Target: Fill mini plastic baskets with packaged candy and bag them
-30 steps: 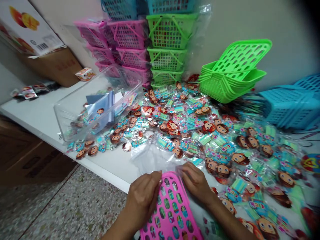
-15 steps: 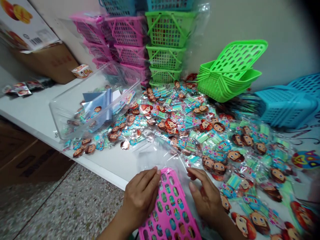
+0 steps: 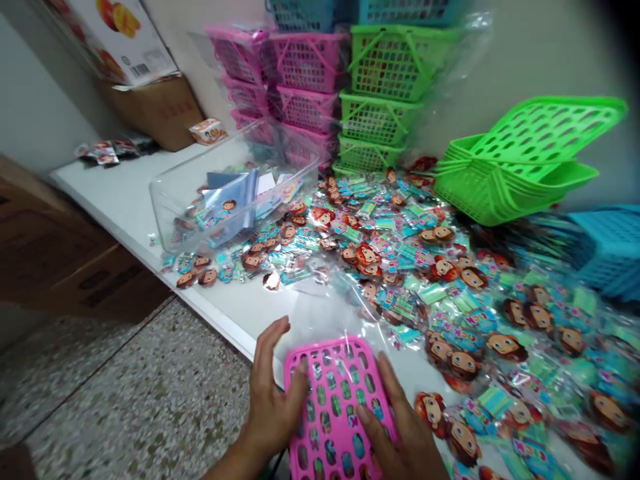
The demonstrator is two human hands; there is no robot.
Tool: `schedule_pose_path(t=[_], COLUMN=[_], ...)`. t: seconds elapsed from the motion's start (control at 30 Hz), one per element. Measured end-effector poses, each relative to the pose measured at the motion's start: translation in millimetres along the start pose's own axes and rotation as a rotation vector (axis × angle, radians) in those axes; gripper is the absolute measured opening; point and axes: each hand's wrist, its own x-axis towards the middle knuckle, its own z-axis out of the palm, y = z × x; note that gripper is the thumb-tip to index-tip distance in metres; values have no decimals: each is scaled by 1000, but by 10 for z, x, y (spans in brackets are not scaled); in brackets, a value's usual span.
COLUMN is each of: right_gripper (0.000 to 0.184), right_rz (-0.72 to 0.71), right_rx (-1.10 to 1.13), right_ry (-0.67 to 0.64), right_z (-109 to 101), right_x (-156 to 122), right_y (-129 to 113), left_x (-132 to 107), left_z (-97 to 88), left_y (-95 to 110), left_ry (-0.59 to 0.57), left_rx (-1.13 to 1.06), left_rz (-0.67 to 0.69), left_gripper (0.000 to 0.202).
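A pink plastic basket (image 3: 334,427) with a holed lid lies at the table's front edge, and small packets show through the holes. My left hand (image 3: 275,393) is at its left side, thumb on the lid and fingers along the outer edge. My right hand (image 3: 400,427) holds the right side, its thumb across the lid and its fingers down the rim. Clear plastic film (image 3: 320,313) spreads out beyond the basket's far end. The basket's underside and near end are out of sight.
Heaped figure-printed packets (image 3: 370,253) cover the table's middle and right. A clear tub (image 3: 165,213) stands left. Behind are filled pink baskets (image 3: 310,63) and green baskets (image 3: 385,63), stacked. Nested green baskets (image 3: 480,193) and blue baskets (image 3: 610,247) stand right. Cartons (image 3: 55,233) sit below left.
My right hand has come in from beside the basket onto its lid and right side. My left hand has shifted, with its thumb over the lid. The view has swung left.
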Motion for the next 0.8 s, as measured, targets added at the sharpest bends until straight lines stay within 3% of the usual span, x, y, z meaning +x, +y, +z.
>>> schedule_pose_path(t=[0.07,0.13,0.17,0.27,0.43,0.6,0.67,0.73,0.8], right_gripper=[77,81,82,83,82,74,73,74,74], right_rz=[171,235,238,249,276,294,240,159,93], right_rx=[15,36,51,46,-98,-199,-233,-252,-263], right_ry=[29,12,-1,2,63,165,197,207,203], right_z=[-12,-26,-32,-32,23,71,71,55,29], right_x=[-8,-5,-3,-2,-31,-34,-30,-27,-27], right_y=[-48,-90,-104,-106,-83,-127,-107,-55,12], left_x=[3,10,5,-63,-228,-235,-210,-175,-133], left_z=[-14,-39,-53,-81,-81,-72,-84,-110,-141], left_y=[-66,-97,-98,-64,-3,-1,-36,-99,-178], left_ry=[13,-147,-228,-317,-224,-65,-17,-34,-163], left_rx=[-191,-351,-399,-434,-370,-480,-530,-575,-608], left_rz=[-340,-560,-606,-555,-390,-572,-613,-635,-619], left_gripper=[42,42,44,46,37,27,30,33,30])
